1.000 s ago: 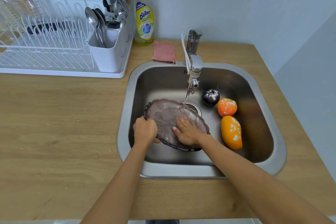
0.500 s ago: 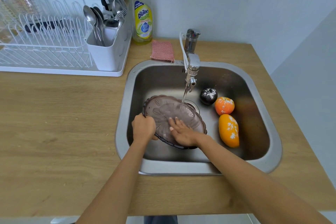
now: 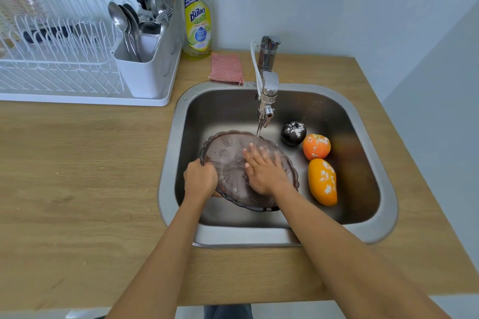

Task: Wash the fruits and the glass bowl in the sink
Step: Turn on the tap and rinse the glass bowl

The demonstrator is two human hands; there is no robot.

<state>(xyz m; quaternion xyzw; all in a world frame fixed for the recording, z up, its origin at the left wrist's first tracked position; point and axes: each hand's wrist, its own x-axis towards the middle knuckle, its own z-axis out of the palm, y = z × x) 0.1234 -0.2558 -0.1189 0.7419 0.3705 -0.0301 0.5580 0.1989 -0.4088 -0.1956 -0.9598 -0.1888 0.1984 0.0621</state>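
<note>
Three powdered fruits wait at three o'clock while your left hand grips the glass bowl and your right hand, fingers spread flat, rubs it under the tap; next, rinse them.

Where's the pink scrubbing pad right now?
In the head view, the pink scrubbing pad lies on the counter behind the sink, between the dish soap bottle and the faucet.

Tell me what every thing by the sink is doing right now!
Tap: on, water running.
Glass bowl: tilted in the sink, under the stream.
Left hand: grips the bowl's rim.
Right hand: flat inside the bowl, fingers straight.
Dark fruit: white specks, unwashed.
Orange: white specks, unwashed.
Mango: lying down, white specks.
Soap bottle: upright.
Sponge: flat on the counter.
</note>
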